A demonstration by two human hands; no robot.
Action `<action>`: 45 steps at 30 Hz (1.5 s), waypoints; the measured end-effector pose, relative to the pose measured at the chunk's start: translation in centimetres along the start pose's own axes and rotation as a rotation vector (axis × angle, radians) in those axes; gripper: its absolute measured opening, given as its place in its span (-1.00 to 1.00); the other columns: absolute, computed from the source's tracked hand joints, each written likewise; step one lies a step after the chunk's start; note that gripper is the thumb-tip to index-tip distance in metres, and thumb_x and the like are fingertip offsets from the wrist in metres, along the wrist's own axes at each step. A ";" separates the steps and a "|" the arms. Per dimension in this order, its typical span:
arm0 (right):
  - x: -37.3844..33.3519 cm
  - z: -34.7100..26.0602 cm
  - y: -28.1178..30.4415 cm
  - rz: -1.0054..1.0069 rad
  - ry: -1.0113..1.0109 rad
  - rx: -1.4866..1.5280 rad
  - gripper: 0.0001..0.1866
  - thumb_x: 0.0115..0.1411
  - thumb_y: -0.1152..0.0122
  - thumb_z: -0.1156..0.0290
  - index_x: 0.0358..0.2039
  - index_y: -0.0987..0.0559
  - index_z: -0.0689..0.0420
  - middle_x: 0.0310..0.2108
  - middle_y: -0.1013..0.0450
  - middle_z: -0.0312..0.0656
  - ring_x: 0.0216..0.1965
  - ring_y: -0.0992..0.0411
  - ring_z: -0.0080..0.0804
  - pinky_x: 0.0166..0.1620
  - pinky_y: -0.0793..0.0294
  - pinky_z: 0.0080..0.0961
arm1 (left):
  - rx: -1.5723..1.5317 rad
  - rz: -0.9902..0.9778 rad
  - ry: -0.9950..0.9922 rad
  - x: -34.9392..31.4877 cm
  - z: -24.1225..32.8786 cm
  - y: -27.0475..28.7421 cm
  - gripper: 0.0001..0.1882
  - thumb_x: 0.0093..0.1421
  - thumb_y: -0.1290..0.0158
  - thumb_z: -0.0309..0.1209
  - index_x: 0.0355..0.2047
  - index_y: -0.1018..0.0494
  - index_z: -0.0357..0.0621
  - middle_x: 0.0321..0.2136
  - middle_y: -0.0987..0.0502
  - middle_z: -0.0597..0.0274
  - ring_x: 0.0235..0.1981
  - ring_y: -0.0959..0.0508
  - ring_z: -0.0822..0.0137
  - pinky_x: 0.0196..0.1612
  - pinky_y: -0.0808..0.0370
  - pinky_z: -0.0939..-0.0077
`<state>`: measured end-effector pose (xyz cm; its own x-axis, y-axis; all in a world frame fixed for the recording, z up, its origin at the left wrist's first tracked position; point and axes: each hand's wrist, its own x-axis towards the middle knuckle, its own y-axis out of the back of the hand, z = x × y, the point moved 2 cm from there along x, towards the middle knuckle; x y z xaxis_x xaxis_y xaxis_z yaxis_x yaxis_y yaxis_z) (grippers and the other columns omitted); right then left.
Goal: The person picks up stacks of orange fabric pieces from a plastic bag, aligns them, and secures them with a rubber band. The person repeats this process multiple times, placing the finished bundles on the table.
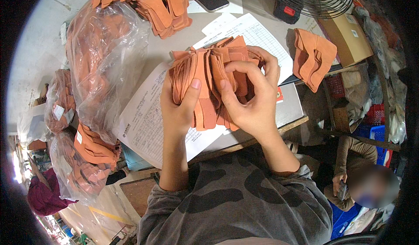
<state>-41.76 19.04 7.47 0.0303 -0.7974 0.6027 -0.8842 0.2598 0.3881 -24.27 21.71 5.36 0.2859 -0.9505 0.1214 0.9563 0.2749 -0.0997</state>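
We held a thick bundle of orange-brown pieces point(203, 99) between our hands, over the papers point(146, 118). Our left hand point(175, 110) curled round its left side, fingers hidden behind; our right hand point(256, 99) clasped the right side, thumb and forefinger bent against it. The bundle's underside was out of sight.

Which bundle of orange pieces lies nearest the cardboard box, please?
The small bundle lying alone right of the right hand. The held bundle is farther away, and the stacked bundles lie toward the left.
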 end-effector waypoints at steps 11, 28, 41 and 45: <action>0.0 0.1 -0.4 -0.011 0.035 -0.069 -0.70 0.06 -0.32 0.50 -0.16 -0.69 -0.06 0.18 -0.30 0.14 0.19 -0.24 0.13 0.20 -0.23 -0.09 | -0.123 0.003 0.039 0.1 -0.7 0.2 -0.51 0.46 -0.07 -0.31 0.27 -0.38 -0.39 0.14 -0.54 0.03 0.11 -0.55 0.31 0.21 -0.46 0.38; 0.2 -1.2 -0.8 0.003 -0.001 -0.128 -0.60 0.03 -0.56 0.32 -0.14 -0.59 0.08 0.12 -0.29 0.09 0.20 -0.27 0.09 0.28 -0.22 -0.05 | -0.149 -0.013 0.078 0.0 -0.3 0.1 -0.48 0.46 -0.08 -0.30 0.30 -0.34 -0.37 0.14 -0.51 0.04 0.14 -0.53 0.30 0.23 -0.46 0.37; 0.8 -2.2 -1.4 0.042 -0.012 -0.222 -0.52 -0.04 -0.68 0.16 -0.25 -0.56 0.06 0.07 -0.34 0.01 0.17 -0.27 0.05 0.23 -0.22 -0.03 | 0.018 -0.039 -0.092 0.0 -0.5 0.3 -0.51 0.45 -0.08 -0.37 0.30 -0.32 -0.35 0.16 -0.49 0.02 0.16 -0.50 0.27 0.28 -0.40 0.31; 0.8 -2.5 -1.3 0.049 -0.035 -0.241 -0.60 -0.02 -0.62 0.27 -0.27 -0.54 0.05 0.07 -0.34 0.02 0.17 -0.26 0.04 0.24 -0.19 -0.04 | 0.140 -0.096 -0.179 -0.2 0.1 0.2 -0.49 0.42 -0.12 -0.38 0.29 -0.32 -0.37 0.14 -0.50 0.00 0.17 -0.50 0.23 0.29 -0.38 0.28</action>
<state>-39.46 19.38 9.19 -0.0301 -0.7979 0.6020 -0.7474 0.4179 0.5165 -24.10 21.99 5.39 0.1874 -0.9359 0.2982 0.9753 0.2135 0.0573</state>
